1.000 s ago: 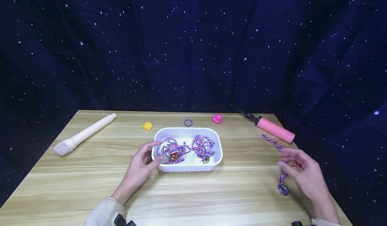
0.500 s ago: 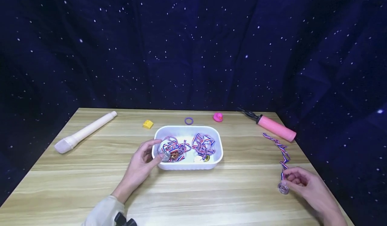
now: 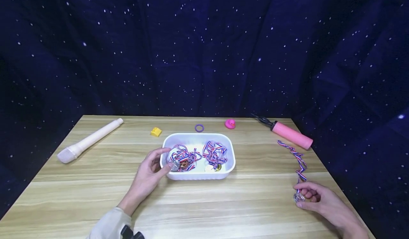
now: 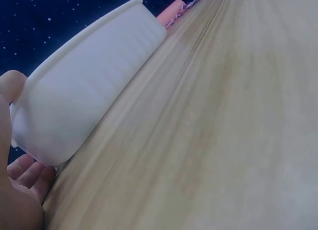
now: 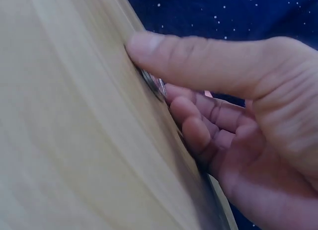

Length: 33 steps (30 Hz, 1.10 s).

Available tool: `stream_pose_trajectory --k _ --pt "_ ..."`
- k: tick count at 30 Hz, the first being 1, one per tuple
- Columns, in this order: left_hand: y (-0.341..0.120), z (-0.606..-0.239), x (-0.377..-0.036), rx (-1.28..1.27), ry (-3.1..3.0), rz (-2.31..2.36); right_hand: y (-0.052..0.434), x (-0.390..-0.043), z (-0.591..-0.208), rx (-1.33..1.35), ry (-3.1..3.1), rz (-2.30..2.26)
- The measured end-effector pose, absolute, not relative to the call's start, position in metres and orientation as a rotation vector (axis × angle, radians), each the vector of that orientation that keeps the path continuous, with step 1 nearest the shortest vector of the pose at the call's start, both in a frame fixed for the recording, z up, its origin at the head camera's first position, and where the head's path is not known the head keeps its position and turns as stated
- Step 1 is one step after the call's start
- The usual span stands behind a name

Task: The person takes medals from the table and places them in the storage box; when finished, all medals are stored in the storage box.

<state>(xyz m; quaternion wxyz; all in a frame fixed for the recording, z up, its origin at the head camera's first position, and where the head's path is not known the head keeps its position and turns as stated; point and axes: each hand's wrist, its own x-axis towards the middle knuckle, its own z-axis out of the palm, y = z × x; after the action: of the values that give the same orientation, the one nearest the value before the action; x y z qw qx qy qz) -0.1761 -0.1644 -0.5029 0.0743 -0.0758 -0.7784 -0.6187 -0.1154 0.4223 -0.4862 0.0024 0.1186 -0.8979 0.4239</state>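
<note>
Right hand [image 3: 314,198] pinches medal [image 3: 299,196] on table; left hand [image 3: 148,175] grips tray [image 3: 198,177] corner.

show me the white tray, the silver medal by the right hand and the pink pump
white tray [image 3: 198,177], head view, on its near outer wall
silver medal [image 3: 299,197], head view, on the disc under the right hand's fingertips
pink pump [image 3: 292,136], head view, mid-barrel

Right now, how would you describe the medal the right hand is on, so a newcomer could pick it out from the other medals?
Start at the wooden table and go to its near right corner, well away from the white tub in the middle. There the right hand pinches a silver medal lying on the wood. Unlike the medals heaped in the tub, it lies alone, its striped ribbon trailing toward the pink pump.
</note>
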Motion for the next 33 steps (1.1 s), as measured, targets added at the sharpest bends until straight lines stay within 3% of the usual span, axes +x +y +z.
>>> stream_pose_trajectory --k 11,27,33 --pt "-0.164 -0.504 -0.177 -0.233 -2.332 -1.845 0.413 -0.116 -0.48 0.242 -2.878 1.319" --pt "-0.165 -0.504 -0.176 -0.238 -2.329 -1.86 0.394 -0.122 -0.482 0.41 -2.541 1.235" --pt "-0.164 -0.503 -0.176 -0.23 -2.334 -1.855 0.383 -0.124 -0.475 0.322 -2.496 1.352"
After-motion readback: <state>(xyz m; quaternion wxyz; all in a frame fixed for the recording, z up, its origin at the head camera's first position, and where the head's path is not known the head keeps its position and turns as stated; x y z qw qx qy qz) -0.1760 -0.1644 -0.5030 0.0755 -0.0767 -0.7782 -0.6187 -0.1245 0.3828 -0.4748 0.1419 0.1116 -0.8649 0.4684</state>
